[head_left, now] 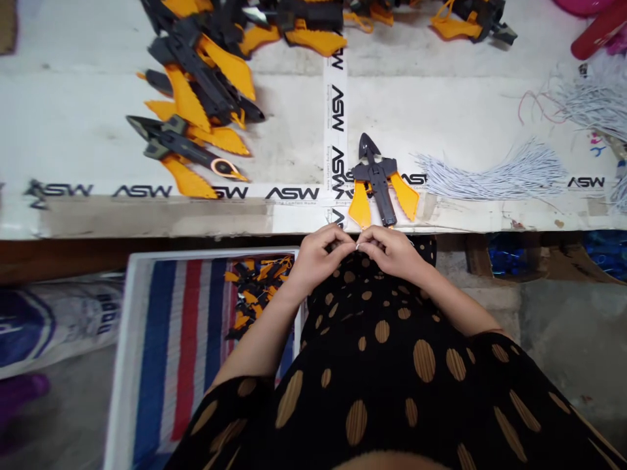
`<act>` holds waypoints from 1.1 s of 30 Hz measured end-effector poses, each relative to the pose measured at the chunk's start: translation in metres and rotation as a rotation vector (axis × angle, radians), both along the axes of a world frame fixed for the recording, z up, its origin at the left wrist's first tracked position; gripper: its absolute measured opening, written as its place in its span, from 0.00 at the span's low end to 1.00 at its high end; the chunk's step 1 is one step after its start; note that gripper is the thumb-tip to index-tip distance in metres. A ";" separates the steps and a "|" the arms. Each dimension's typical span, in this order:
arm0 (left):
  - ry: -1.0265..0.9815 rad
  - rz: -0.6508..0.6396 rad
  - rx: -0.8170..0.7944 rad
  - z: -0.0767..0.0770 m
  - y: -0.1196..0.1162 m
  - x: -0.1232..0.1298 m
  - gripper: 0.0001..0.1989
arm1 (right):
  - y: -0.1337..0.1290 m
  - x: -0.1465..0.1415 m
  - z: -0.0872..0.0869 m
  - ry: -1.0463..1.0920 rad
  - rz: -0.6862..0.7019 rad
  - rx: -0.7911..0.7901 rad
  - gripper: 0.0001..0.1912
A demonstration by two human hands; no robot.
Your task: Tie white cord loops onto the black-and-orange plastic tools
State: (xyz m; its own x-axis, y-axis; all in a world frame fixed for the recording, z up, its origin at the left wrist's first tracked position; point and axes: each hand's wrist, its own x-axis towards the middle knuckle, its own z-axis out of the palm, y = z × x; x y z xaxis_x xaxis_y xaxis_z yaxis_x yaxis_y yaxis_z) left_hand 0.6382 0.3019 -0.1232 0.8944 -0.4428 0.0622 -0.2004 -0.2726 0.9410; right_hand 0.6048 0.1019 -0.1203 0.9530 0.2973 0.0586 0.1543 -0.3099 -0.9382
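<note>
My left hand [323, 258] and my right hand [392, 251] meet at the table's front edge, fingertips pinched together. Between them is a tiny piece of something whitish, too small to make out for sure. Just beyond my fingers lies a dark grey toy part with orange wings [379, 186], its pointed tip facing away from me and its tail end close to my fingertips. To its right a bundle of thin white ties [494, 173] lies spread on the table.
Similar black and orange parts [196, 78] are heaped at the table's back left. More white strands [592, 98] lie at the right, near a red cylinder [597, 36]. Below left, a bin with a striped liner [189, 326] holds more such parts.
</note>
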 end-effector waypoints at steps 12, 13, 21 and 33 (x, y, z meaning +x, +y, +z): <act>-0.548 -0.120 0.109 -0.008 0.008 0.015 0.03 | 0.008 0.003 -0.008 0.530 -0.082 0.377 0.12; -0.525 -0.090 0.109 -0.008 0.006 0.013 0.03 | 0.010 0.002 -0.008 0.505 -0.128 0.361 0.10; -0.496 0.112 0.230 -0.007 -0.006 -0.005 0.05 | 0.020 -0.002 -0.006 0.210 -0.242 -0.024 0.05; -0.455 0.129 0.153 -0.013 0.001 -0.007 0.03 | 0.018 0.002 -0.014 0.262 -0.119 0.295 0.09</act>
